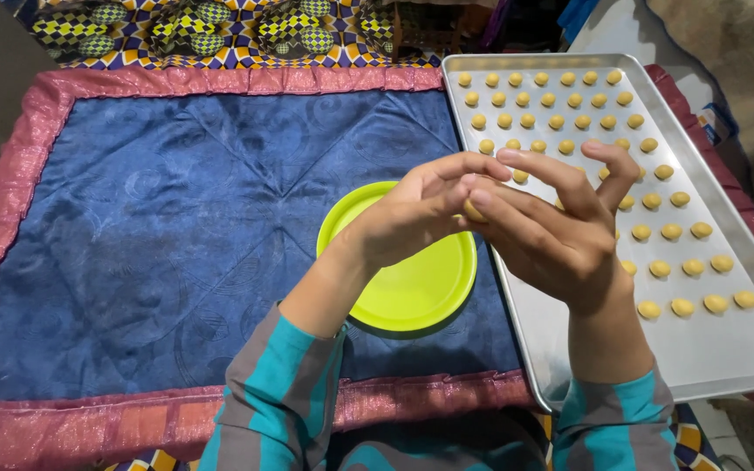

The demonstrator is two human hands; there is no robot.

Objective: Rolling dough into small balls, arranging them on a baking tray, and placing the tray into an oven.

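My left hand [412,209] and my right hand [551,231] meet palm to palm above the edge of a lime-green round lid [412,288]. A small yellow dough ball [473,212] is pressed between them, mostly hidden by the fingers. Just to the right lies a long metal baking tray [726,349] carrying several rows of small yellow dough balls [661,269]. My right hand hovers over the tray's left edge. Both forearms wear grey and teal striped sleeves.
A dark blue cloth with a pink shiny border [159,227] covers the surface under the lid. A patterned yellow, blue and black fabric [211,30] lies beyond it at the top. The near end of the tray holds no dough balls.
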